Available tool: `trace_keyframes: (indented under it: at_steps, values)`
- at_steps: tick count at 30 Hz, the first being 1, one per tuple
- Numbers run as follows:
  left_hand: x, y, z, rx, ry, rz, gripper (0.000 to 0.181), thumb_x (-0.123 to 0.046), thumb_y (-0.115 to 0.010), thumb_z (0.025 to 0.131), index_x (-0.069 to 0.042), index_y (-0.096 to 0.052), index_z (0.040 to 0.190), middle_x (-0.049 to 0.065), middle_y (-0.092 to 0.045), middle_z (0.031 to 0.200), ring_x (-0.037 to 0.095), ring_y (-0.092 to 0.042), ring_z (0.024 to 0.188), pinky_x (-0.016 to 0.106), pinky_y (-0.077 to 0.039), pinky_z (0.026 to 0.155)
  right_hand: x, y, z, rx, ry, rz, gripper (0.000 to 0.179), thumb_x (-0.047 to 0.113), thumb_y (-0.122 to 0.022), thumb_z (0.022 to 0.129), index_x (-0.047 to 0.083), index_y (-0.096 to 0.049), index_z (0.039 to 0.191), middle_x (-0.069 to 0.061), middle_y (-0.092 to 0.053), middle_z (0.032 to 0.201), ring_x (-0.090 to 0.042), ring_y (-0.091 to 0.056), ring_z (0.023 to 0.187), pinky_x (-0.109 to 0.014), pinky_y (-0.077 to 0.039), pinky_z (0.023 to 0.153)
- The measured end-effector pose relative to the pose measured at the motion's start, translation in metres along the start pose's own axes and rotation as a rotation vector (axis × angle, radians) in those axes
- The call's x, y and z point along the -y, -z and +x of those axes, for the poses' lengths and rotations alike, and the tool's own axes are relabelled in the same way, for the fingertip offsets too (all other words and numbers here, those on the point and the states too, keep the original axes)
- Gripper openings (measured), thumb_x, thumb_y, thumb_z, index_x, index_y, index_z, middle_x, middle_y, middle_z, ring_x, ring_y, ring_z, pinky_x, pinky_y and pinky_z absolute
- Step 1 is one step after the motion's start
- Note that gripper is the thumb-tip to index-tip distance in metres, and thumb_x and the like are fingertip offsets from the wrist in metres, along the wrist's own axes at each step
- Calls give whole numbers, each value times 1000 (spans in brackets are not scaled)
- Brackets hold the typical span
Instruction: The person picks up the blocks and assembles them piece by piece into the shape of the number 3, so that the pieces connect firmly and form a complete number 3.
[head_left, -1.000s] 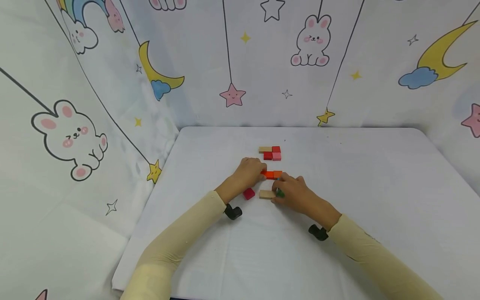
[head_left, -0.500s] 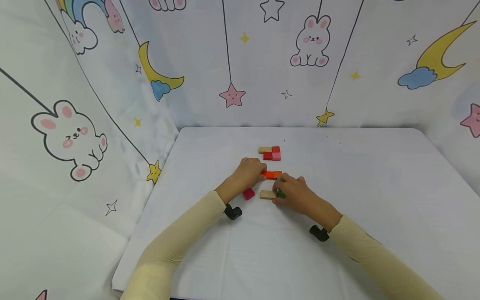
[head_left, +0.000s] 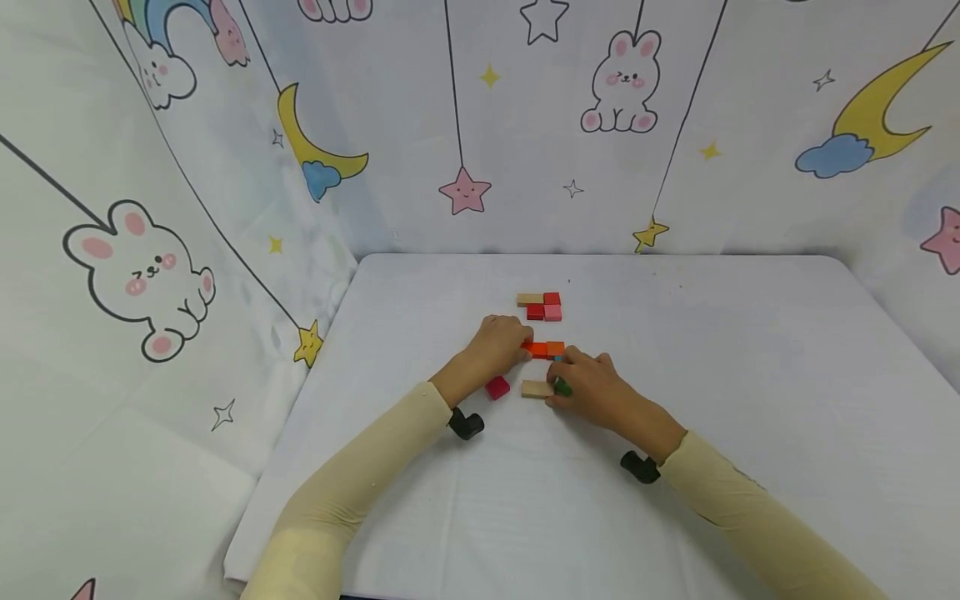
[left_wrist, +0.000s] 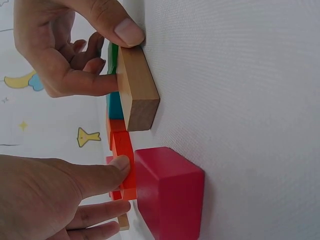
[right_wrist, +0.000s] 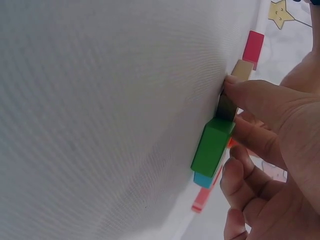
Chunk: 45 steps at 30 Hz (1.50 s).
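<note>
My left hand (head_left: 495,344) holds the left end of a red-orange block (head_left: 538,351) between thumb and fingers. A lighter orange block (head_left: 555,349) adjoins its right end. Nearer to me, my right hand (head_left: 592,388) pinches a plain wooden block (left_wrist: 140,92) lying flat on the cloth, thumb on the near side. Beyond that block's right end stands a green block (right_wrist: 212,145), with a teal block (right_wrist: 202,179) behind it, partly hidden. A crimson block (left_wrist: 172,195) sits by itself near my left wrist, apart from the wooden one.
Farther back lies a small group: another wooden block (head_left: 530,299), a red block (head_left: 552,298), a second red block (head_left: 535,312) and a pink block (head_left: 552,313). White cloth (head_left: 712,350) covers the table. A patterned curtain (head_left: 525,125) hangs behind it.
My right hand has shifted slightly to the right, and the wooden block has slid along with it. My left hand and the red-orange block have stayed in place.
</note>
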<state>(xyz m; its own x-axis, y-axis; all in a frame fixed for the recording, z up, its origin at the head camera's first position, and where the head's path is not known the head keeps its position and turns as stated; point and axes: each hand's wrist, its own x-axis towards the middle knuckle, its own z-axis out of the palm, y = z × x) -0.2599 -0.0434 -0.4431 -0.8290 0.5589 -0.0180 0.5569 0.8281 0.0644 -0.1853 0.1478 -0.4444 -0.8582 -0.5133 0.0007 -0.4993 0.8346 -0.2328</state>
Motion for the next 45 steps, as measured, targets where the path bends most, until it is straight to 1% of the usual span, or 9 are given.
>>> trace_keyframes:
  at_steps: [5, 9, 12, 16, 20, 24, 33, 38, 45]
  values:
    - [0, -1, 0, -2, 0, -4, 28, -36, -73, 93, -18, -72, 115, -3, -64, 96, 15, -59, 97, 40, -40, 100, 0, 0, 0, 3, -4, -1, 33, 37, -84, 82, 20, -70, 106, -1, -50, 95, -19, -53, 96, -42, -39, 75]
    - [0, 0, 0, 1, -2, -4, 28, -36, -73, 93, -18, -72, 115, -2, -65, 97, 14, -59, 97, 40, -40, 99, 5, 1, 1, -20, 4, 46, 39, 36, -86, 80, 20, -70, 112, 0, -52, 97, -18, -52, 97, -44, -39, 78]
    - [0, 1, 0, 4, -1, -3, 27, -35, -73, 93, -18, -72, 114, -3, -65, 97, 14, -59, 97, 40, -40, 100, 13, 0, 2, -48, 60, 69, 43, 34, -85, 81, 16, -70, 117, 0, -55, 97, -16, -52, 94, -43, -38, 76]
    - [-1, 2, -1, 22, -1, -17, 24, -34, -73, 93, -18, -73, 111, -3, -64, 92, 14, -58, 93, 40, -40, 100, 24, -6, 5, -79, 161, -9, 46, 36, -82, 85, 15, -69, 124, 0, -57, 94, -15, -51, 91, -41, -39, 73]
    - [-1, 3, -1, 30, -12, -9, 20, -31, -71, 95, -17, -73, 110, -3, -63, 91, 15, -58, 93, 41, -40, 100, 35, -11, 12, -108, 215, -83, 47, 35, -80, 87, 16, -67, 128, -3, -59, 107, -17, -54, 100, -45, -44, 73]
    - [-1, 4, 0, 23, -14, 33, 20, -29, -68, 98, -18, -73, 114, -2, -65, 97, 16, -59, 97, 43, -40, 101, 42, -14, 19, -106, 205, -91, 48, 33, -79, 88, 16, -66, 132, -4, -58, 115, -17, -54, 104, -51, -46, 77]
    - [-2, 6, 1, 38, 1, 43, 23, -27, -68, 97, -18, -73, 118, -1, -67, 102, 16, -59, 100, 42, -40, 102, 46, -17, 26, -84, 174, -75, 51, 32, -78, 89, 15, -65, 135, -7, -55, 128, -20, -56, 110, -50, -44, 81]
    - [-3, 6, 0, 26, -10, 45, 22, -26, -67, 97, -18, -73, 117, 0, -67, 101, 17, -59, 100, 43, -40, 102, 46, -19, 26, -130, 173, -54, 44, 30, -83, 85, 16, -71, 125, -5, -58, 121, -18, -56, 110, -48, -44, 79]
    - [-3, 6, -1, 23, -8, 39, 22, -29, -68, 97, -17, -73, 115, -1, -66, 99, 17, -59, 99, 44, -39, 103, 45, -20, 24, -160, 122, 18, 40, 33, -85, 82, 14, -73, 115, 0, -61, 114, -16, -59, 103, -48, -41, 80]
